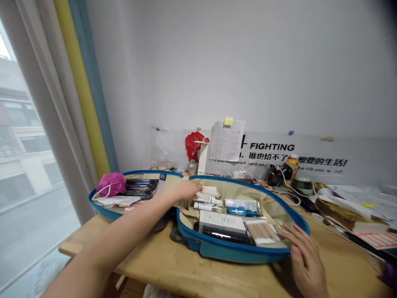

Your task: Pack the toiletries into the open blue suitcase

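A small blue-rimmed suitcase (242, 250) lies spread in two halves on a wooden table. My left hand (186, 190) reaches over the inner end of the right half, fingers bent together beside white tubes (208, 203); whatever they pinch is hidden. My right hand (305, 258) grips the rim at the right end, fingers inside and thumb outside. Packed in this half are a blue bottle (242, 212), a white box (222, 222), a black case (226, 236) and a pack of cotton swabs (262, 231). The left half holds a purple bath puff (112, 184) and dark brushes or pens (141, 188).
The wooden table (145, 265) has its front edge close to me. Papers (350, 198), cables and a yellow-labelled bottle (290, 167) crowd the right and back. A poster (310, 153) hangs on the wall; curtains (68, 82) and a window are at left.
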`<state>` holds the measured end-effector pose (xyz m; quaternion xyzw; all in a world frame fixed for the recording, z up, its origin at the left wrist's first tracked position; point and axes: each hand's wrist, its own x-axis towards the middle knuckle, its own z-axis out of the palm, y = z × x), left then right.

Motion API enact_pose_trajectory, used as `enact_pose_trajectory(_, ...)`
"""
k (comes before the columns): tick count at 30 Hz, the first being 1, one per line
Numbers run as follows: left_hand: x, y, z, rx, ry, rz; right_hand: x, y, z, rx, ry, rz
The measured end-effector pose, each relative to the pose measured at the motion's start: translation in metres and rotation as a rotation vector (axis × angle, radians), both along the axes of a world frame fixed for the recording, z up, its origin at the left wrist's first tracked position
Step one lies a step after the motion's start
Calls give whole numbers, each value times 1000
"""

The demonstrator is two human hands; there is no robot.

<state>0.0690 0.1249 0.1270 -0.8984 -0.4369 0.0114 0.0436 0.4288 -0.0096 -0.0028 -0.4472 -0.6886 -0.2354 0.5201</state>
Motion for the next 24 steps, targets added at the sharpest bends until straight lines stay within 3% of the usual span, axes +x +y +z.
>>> enact_pose_trajectory(5, 24, 11, -25, -65, 59, -13, 2, 0, -1, -6, 5, 5)
enact_pose_trajectory(14, 25, 8, -29, -97, 15, 9, 3, 0, 1, -7, -44, -5)
enact_pose_trajectory(19, 16, 3, -11, -49, -96, 18, 5, 3, -3, 2, -17, -1)
enact_pose_trajectory(24, -46, 10, 19, 1, -203, 133, 7, 5, -8, 14, -19, 12)
